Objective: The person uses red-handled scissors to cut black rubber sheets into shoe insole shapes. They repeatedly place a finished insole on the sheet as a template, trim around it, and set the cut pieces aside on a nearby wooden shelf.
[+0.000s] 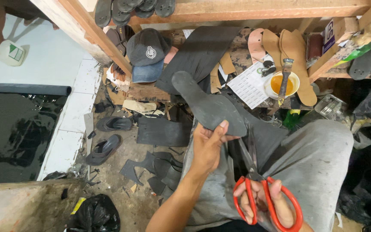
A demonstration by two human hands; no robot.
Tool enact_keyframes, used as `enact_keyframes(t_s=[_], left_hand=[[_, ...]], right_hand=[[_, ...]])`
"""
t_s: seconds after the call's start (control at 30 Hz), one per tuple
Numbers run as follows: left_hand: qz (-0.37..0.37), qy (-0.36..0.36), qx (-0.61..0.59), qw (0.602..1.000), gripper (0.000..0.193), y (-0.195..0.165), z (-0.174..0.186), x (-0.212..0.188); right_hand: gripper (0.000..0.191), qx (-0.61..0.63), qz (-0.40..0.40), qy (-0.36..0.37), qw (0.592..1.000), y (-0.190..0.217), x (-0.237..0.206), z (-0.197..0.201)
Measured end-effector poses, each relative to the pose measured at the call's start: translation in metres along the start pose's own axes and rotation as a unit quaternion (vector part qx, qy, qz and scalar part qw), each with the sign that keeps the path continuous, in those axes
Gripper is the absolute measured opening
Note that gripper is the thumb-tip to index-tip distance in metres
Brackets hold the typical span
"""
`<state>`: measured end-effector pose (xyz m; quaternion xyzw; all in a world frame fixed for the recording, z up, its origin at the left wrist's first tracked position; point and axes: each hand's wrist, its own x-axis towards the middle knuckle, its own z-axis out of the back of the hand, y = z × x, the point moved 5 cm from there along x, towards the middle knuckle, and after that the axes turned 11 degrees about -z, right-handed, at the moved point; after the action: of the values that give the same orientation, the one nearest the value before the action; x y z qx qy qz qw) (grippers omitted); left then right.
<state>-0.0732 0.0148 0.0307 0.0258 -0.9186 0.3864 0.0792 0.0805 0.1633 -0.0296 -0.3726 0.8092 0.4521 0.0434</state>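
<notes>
So that the blades can reach its edge, the left hand (207, 146) pinches the black rubber sole (207, 105) aloft while the right hand (267, 206) grips red-handled scissors (258, 189).

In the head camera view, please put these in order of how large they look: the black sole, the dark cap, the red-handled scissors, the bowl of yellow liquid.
1. Black sole, held by the left hand.
2. Red-handled scissors, in the right hand; near the camera, so their rank is unsure.
3. Dark cap.
4. Bowl of yellow liquid.
</notes>
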Motion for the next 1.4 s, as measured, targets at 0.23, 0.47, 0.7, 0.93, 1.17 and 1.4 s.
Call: enact_keyframes(t_s=[0.23,0.47,0.7,0.93,1.17,1.4], left_hand=[[0.049,0.025,-0.001,0.998,0.028,-0.001,-0.009,-0.006],[0.063,0.051,0.012,0.997,0.028,0.006,-0.014,-0.009],[0.054,0.058,0.016,0.997,0.027,0.01,-0.021,-0.002],[0.073,0.086,0.0,0.994,0.03,0.002,-0.036,-0.002],[0.085,0.074,-0.003,0.994,0.031,0.007,-0.042,-0.006],[0.09,0.097,0.008,0.991,0.032,0.01,-0.03,0.001]], right_hand=[[0.104,-0.002,0.09,-0.023,0.996,0.022,0.0,-0.005],[0.097,-0.146,0.101,-0.146,0.973,0.034,0.0,0.0],[0.12,0.14,0.027,0.059,0.988,0.031,-0.007,-0.035],[0.098,-0.278,0.085,-0.267,0.919,0.067,-0.022,-0.011],[0.094,-0.36,0.053,-0.337,0.868,0.079,-0.021,-0.005],[0.067,-0.232,0.026,-0.32,0.918,0.051,-0.016,0.022]])
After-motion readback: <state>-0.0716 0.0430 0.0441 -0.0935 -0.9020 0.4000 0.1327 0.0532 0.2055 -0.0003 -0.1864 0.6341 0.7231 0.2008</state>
